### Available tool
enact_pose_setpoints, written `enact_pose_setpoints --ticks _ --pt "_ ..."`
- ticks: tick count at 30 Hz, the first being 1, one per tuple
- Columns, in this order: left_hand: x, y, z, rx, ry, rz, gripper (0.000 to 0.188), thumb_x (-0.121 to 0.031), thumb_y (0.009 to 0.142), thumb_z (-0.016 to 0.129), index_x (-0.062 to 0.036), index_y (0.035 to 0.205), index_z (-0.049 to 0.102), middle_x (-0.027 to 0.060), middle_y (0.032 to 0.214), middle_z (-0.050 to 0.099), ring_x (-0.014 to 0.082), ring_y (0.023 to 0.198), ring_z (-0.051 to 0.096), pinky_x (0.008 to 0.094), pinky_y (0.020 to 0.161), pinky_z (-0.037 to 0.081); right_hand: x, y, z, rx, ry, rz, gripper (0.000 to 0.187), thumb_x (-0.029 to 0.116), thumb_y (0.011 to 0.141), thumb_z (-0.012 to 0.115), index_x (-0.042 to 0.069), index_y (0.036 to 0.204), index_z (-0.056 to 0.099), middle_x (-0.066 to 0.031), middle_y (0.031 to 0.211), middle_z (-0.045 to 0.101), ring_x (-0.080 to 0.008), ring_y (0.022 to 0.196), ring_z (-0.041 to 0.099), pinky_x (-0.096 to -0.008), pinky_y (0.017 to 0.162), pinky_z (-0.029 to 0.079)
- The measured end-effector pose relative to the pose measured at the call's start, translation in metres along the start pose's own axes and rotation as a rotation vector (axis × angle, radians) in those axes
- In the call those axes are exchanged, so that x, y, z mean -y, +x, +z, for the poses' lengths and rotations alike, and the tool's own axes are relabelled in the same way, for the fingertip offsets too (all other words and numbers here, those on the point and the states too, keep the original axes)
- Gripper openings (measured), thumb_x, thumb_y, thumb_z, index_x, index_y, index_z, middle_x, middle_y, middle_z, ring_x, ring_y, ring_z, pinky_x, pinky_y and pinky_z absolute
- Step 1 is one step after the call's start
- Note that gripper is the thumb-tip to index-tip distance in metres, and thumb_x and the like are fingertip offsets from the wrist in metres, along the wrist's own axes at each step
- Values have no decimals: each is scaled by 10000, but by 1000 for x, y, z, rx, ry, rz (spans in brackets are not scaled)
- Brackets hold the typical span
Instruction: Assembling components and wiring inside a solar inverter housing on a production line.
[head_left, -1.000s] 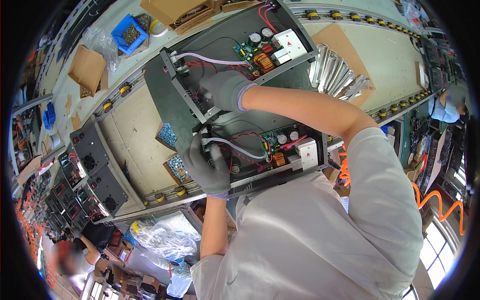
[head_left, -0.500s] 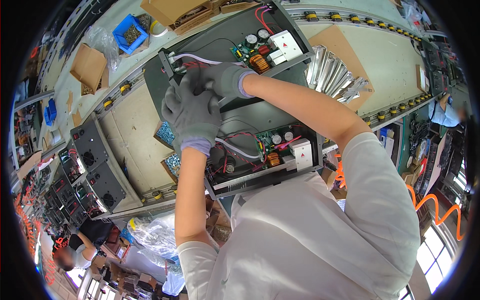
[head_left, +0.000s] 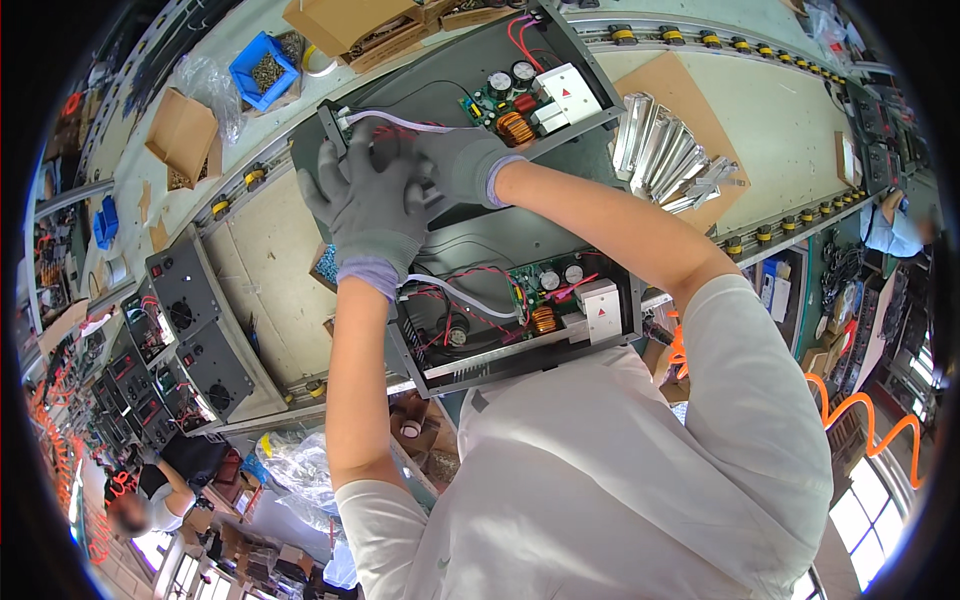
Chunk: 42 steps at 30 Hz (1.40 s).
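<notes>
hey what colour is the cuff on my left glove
Pale purple; the cuff at the left hand shows best in the head view.

**Left hand (head_left: 372,200) and right hand (head_left: 455,165) close together at far open case (head_left: 430,92)**

Both wear grey gloves; whatever their fingertips touch is hidden. A second open case (head_left: 550,358) lies nearer the body. Silver strips (head_left: 655,150) fan across cardboard (head_left: 712,120) rightward.

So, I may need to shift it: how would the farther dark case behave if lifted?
The farther dark case would probably stay stiff, given its straight, boxy shape. The right end may feel heavier, since the white block and copper coil sit there. Its pale cable runs in a loose curve, so it would likely flop.
</notes>
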<state>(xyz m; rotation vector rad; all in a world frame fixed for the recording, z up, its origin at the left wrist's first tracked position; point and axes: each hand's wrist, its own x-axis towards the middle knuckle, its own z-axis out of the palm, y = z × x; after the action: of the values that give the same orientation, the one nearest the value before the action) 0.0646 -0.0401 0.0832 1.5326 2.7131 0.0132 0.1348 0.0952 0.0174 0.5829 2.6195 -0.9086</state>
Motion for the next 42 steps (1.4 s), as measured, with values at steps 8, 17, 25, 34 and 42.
enact_pose_setpoints --ticks 8,17,25,34,42 --pt "-35 -57 28 -532 -1245 -715 457 -293 935 655 -10 1276 544 116 1173 523 174 976 507 286 804 425 9 -5 -8 -451 456 -50 197 236 939 608 129 1104 615 -171 943 668 -372 878 650 -439 752 516" --pt "-37 -22 -1 -503 -1782 -691 373 -323 1019 516 -25 1240 563 28 878 629 71 675 552 215 530 435 54 -2 -25 -564 505 -349 152 196 942 596 101 1057 620 -122 941 685 -319 869 674 -374 769 532" --pt "-24 -42 -11 -543 -1558 -740 308 -257 1019 467 6 1088 611 41 805 621 96 644 545 246 563 442 78 -31 -20 -671 637 -459 181 185 910 641 35 1012 639 -130 939 679 -264 839 679 -342 765 532" --pt "-25 -52 -27 -638 -1220 -689 257 -161 976 490 23 1026 662 63 745 646 103 608 586 251 514 469 93 -77 -30 -572 1038 -406 169 81 872 642 2 1016 683 -107 988 714 -152 889 686 -285 795 542" --pt "-35 -69 -31 -441 -1030 -668 222 -196 975 573 -5 1052 655 163 753 665 206 637 634 335 603 494 89 -82 -23 -456 1228 -451 141 -33 800 691 -26 941 681 -102 936 718 -129 848 682 -269 755 557"
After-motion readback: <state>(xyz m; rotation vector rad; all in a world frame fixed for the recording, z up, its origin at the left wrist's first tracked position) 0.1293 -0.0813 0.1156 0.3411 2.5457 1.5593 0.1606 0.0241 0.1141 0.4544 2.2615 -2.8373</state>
